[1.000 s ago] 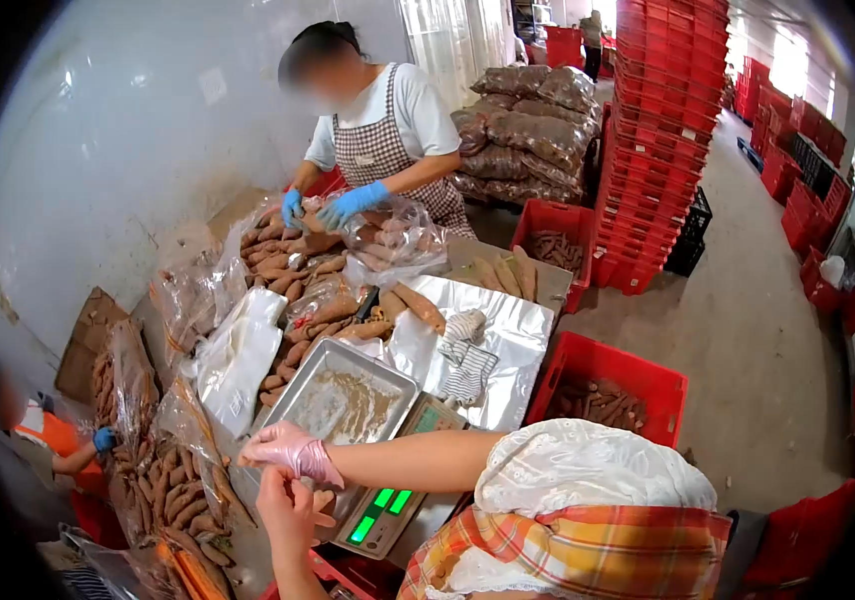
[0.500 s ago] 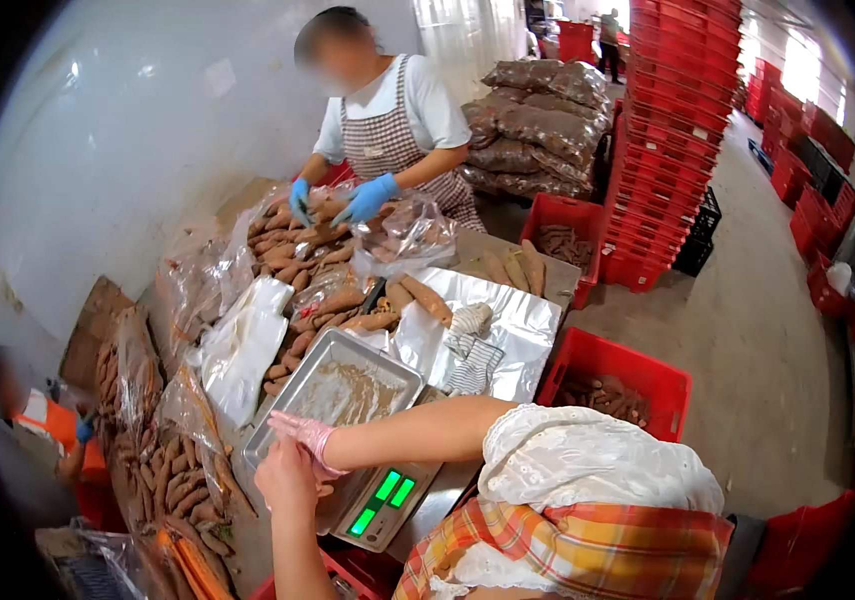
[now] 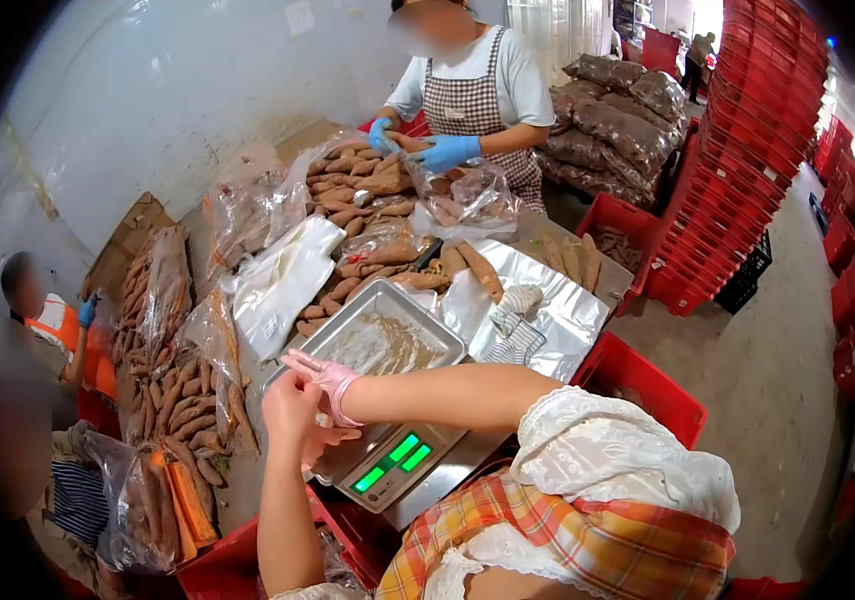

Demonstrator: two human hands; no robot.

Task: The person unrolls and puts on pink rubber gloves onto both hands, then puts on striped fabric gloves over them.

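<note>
My right hand point(image 3: 326, 381) wears a thin pink glove and reaches left over the scale, fingers stretched out. My left hand point(image 3: 291, 408) looks bare; it is closed at the right hand's palm side, pinching the pink glove. Something pale pink hangs below the two hands, too unclear to name. Just beyond them a metal tray point(image 3: 460, 350), wet and muddy inside, rests on a digital scale point(image 3: 368, 507) with lit green displays. Beside the tray lie a striped glove point(image 3: 516, 340) and a silvery sheet point(image 3: 573, 325).
Sweet potatoes point(image 3: 188, 405) cover the table's left and far side, with white plastic bags point(image 3: 283, 290) among them. Opposite, a co-worker in blue gloves point(image 3: 448, 153) handles sweet potatoes. Another person point(image 3: 68, 320) is at the left. Red crates point(image 3: 648, 385) stand at right, some in a tall stack point(image 3: 748, 140).
The view has shifted, so the table sits lower and further right. My hands stay together over the scale, with the left wrist turned more upright. The co-worker's hands now hold a sweet potato.
</note>
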